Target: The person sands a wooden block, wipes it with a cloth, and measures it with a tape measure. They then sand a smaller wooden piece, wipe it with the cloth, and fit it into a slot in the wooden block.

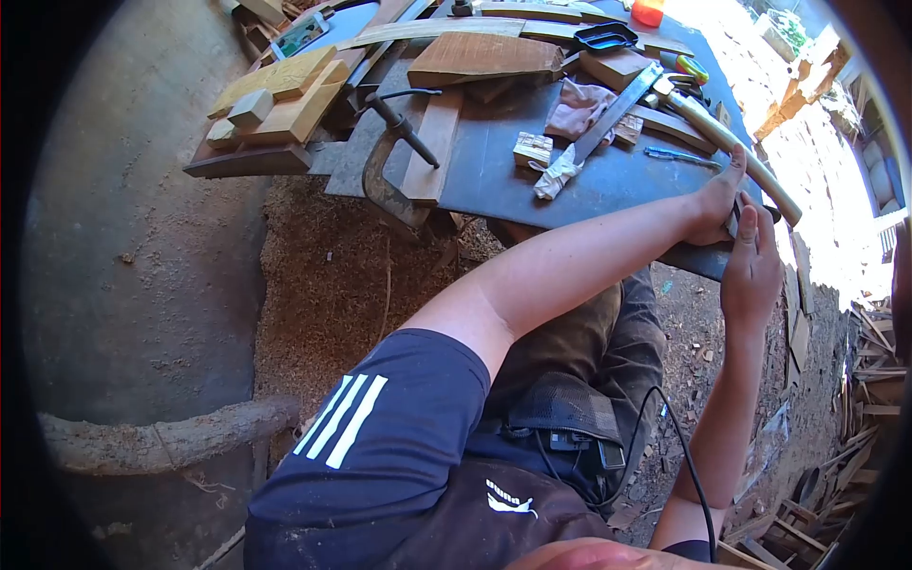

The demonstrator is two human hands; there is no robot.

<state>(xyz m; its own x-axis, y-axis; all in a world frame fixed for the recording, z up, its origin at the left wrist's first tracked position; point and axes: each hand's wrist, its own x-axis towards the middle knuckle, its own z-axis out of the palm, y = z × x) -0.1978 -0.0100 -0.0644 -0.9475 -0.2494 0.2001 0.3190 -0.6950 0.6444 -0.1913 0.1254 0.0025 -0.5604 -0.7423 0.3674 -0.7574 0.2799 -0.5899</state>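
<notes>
My left hand (714,211) and my right hand (752,268) meet at the right front corner of the dark work table (494,190). The fingers of both are closed around a small dark piece, mostly hidden between them; I cannot tell what it is. A long round wooden handle (727,136) lies along the table's right edge, right at my left thumb. A blue pen (680,157) rests close to the left hand. Farther in is a long flat metal bar (616,116) with its near end wrapped in white material.
A C-clamp (378,166) grips the table's front edge beside a board (434,142). Wood blocks (275,104) sit at the left, a thick wood slab (484,59) behind. A pink cloth (578,109), small wood block (533,148) and black tray (605,37) lie about. Sawdust (318,247) covers the floor.
</notes>
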